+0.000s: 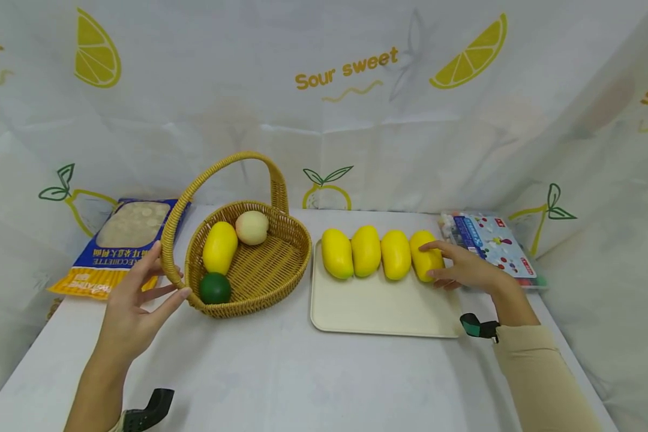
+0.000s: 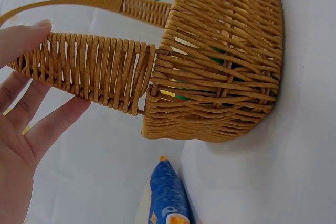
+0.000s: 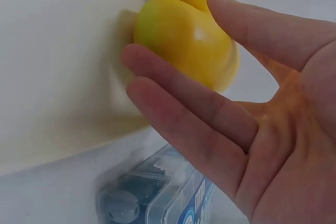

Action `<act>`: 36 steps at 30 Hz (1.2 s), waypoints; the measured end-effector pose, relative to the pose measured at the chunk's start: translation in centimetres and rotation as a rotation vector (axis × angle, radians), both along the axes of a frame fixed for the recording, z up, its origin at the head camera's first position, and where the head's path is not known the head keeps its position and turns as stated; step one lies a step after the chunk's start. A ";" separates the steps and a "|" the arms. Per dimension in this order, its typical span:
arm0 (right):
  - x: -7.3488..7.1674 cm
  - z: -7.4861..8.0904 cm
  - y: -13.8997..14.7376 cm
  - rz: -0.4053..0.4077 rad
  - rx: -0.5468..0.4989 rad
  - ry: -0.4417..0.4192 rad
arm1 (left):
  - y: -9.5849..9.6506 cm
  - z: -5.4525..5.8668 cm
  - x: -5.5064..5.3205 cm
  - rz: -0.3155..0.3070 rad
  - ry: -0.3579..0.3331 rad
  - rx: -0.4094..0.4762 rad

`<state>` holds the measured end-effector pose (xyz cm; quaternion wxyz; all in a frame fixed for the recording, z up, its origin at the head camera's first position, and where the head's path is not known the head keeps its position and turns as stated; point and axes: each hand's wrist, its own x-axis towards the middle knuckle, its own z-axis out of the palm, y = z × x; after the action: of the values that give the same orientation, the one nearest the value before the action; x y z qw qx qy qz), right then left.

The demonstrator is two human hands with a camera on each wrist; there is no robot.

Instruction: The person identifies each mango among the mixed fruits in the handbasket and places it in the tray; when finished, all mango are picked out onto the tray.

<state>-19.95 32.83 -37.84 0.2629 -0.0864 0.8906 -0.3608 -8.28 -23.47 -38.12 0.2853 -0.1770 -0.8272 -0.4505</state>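
White cloth printed with lemons and the words "Sour sweet" makes a backdrop (image 1: 356, 135) behind a white counter (image 1: 281, 378). On the left side of the counter is a wicker basket (image 1: 264, 264) with a tall arched handle (image 1: 191, 187). The left hand (image 1: 132, 315) pinches the lower left part of that handle between thumb and fingers. Inside the basket, a yellow mango (image 1: 219, 247) lies along the left wall, with a pale round fruit (image 1: 252, 228) beside its upper end and a dark green fruit (image 1: 215, 289) at its lower end.

Right of the basket, a cream tray (image 1: 378, 306) carries four mangoes in a row along its far edge. The right hand (image 1: 467, 270) touches the rightmost mango (image 1: 423, 264), its fingers spread and nearly straight about the fruit. A blue and orange pasta bag (image 1: 102, 258) lies behind the left hand; a clear plastic pack (image 1: 497, 243) with a printed label lies beyond the right.
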 end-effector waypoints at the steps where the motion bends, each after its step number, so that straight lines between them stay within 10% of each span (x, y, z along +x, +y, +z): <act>1: 0.0 0.0 0.0 0.001 0.002 -0.003 | 0.0 0.0 0.0 -0.001 0.001 -0.001; 22: 0.1 2.2 1.5 0.008 0.180 0.110 | -0.1 0.0 0.0 0.004 0.005 -0.008; 36: 0.1 3.5 0.1 0.026 0.094 0.139 | 0.0 0.2 -0.1 -0.001 -0.006 -0.001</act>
<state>-19.88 32.95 -34.34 0.2088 -0.1105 0.9215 -0.3083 -8.35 -23.44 -37.95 0.2825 -0.1762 -0.8283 -0.4506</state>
